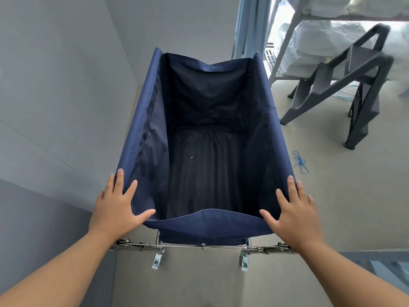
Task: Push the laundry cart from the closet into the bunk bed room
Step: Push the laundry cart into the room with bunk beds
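Two hands on the laundry cart (205, 134)

The left hand (117, 209) and right hand (292, 211) rest flat-fingered on the cart's near corners; a grey step stool (354, 89) stands beyond the cart's right side, a blue string (299, 161) between them.

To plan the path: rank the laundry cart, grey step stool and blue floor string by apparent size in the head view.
1. laundry cart, nearest the camera.
2. grey step stool, farther off, so true size is unsure.
3. blue string, plainly smallest.
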Motion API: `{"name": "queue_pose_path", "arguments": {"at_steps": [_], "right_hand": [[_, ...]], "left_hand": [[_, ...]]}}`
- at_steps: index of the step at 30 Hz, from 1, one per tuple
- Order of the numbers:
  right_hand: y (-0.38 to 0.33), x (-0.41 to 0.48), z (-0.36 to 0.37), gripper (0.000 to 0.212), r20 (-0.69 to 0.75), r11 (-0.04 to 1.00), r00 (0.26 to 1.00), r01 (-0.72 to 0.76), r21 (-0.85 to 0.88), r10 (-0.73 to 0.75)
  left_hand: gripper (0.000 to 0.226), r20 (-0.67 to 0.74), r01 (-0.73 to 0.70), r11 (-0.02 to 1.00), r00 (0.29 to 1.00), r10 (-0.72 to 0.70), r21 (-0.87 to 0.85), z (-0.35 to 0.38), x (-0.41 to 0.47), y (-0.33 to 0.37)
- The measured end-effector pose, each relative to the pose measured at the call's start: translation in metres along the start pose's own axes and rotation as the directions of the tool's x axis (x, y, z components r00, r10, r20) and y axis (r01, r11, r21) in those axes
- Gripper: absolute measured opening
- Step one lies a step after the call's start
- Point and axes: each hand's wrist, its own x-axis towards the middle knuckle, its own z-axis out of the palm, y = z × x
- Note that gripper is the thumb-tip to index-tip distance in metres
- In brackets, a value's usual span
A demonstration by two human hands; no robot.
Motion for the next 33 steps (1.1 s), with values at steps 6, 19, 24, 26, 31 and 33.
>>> {"name": "queue_pose_path", "arguments": {"at_steps": [6,19,24,26,31,33], "right_hand": [[0.011,0.042,0.003,0.078,-0.022,1.000,1.000,0.010,0.005,-0.010],[0.030,0.116,0.004,0.078,-0.040,0.999,0.998,0.047,0.027,-0.046],[0.043,0.145,0.003,0.079,-0.028,0.996,0.997,0.078,0.031,-0.077],[0.047,0.158,0.002,0.079,-0.025,0.996,0.996,0.082,0.037,-0.081],[0.059,0.193,-0.001,0.080,-0.011,0.993,0.994,0.108,0.049,-0.107],[0.064,0.208,-0.001,0.079,-0.011,0.991,0.993,0.121,0.055,-0.121]], "left_hand": [[0.106,-0.005,0.012,1.000,1.000,-0.012,-0.015,-0.001,0.039,0.008],[0.105,-0.008,0.023,0.999,1.000,-0.023,-0.036,0.000,0.106,0.021],[0.105,0.004,0.054,0.997,0.999,-0.054,-0.059,-0.001,0.125,0.033],[0.106,0.003,0.061,0.996,0.998,-0.061,-0.058,-0.002,0.134,0.038],[0.105,0.025,0.079,0.996,0.997,-0.078,-0.052,-0.007,0.159,0.051],[0.105,0.035,0.098,0.994,0.995,-0.096,-0.056,-0.009,0.169,0.057]]}}
